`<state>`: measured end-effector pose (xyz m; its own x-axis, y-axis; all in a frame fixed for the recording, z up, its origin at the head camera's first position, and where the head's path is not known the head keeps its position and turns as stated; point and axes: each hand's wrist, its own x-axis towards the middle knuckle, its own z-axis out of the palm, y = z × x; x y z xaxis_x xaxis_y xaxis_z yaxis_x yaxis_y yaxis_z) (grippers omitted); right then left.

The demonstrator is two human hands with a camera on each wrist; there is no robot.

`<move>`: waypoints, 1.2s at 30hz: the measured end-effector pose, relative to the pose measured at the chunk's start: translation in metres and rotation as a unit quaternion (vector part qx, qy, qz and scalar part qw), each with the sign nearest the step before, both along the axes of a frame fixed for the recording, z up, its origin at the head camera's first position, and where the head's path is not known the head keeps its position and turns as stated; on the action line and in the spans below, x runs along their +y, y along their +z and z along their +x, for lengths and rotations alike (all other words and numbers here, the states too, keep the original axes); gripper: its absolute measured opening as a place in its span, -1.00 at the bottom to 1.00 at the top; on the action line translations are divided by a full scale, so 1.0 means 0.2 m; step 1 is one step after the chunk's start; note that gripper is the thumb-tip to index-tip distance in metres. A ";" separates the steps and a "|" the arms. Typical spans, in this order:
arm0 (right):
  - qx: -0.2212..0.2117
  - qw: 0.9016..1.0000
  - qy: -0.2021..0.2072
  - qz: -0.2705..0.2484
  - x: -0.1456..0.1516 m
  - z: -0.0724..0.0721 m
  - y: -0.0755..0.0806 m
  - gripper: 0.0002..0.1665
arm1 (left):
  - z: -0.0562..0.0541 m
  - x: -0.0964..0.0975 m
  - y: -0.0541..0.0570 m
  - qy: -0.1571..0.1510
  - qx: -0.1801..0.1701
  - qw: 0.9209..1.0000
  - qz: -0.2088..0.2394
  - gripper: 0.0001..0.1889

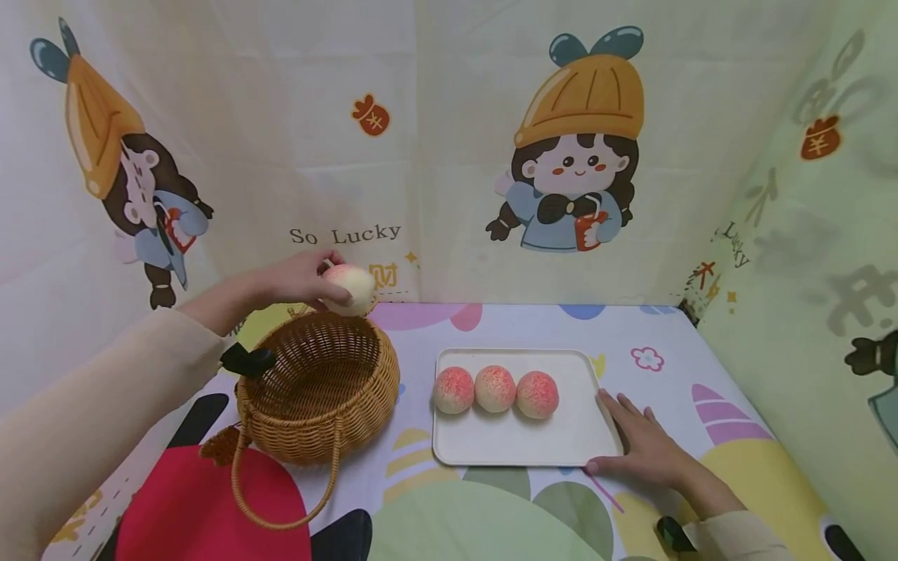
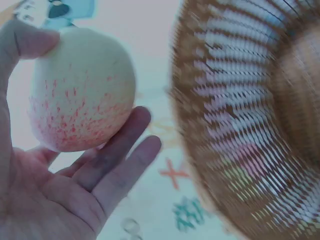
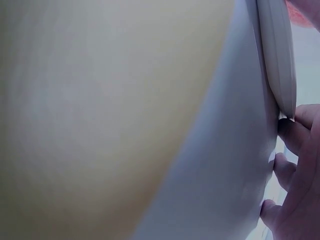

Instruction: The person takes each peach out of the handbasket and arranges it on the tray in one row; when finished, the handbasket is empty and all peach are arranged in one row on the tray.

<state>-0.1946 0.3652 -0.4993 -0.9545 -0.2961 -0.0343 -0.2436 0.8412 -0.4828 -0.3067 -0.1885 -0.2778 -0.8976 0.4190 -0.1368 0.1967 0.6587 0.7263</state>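
Note:
My left hand (image 1: 303, 280) holds a pale peach (image 1: 351, 290) above the back rim of a brown wicker basket (image 1: 382, 382). In the left wrist view the thumb grips one side of the peach (image 2: 82, 95), and the fingers support the other; its skin is cream with pink speckles. The basket's inside is visible, with its handle hanging down in front. On a white rectangular tray (image 1: 519, 448), three pink peaches (image 1: 495, 389) sit in a row toward the left. My right hand (image 1: 648, 452) rests at the tray's right edge, fingers spread; the right wrist view shows fingertips beside the rim (image 3: 280, 65).
A patterned cloth (image 1: 554, 530) covers the table. Light curtains printed with cartoon figures (image 1: 575, 156) stand behind and at the sides. A small brown woven piece (image 1: 221, 446) lies against the basket's left side.

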 end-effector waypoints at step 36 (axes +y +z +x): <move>0.004 1.000 -0.005 -0.016 0.01 0.01 -0.01 0.50 | 0.07 1.65 -0.59 -0.138 0.120 0.982 -0.039 -0.22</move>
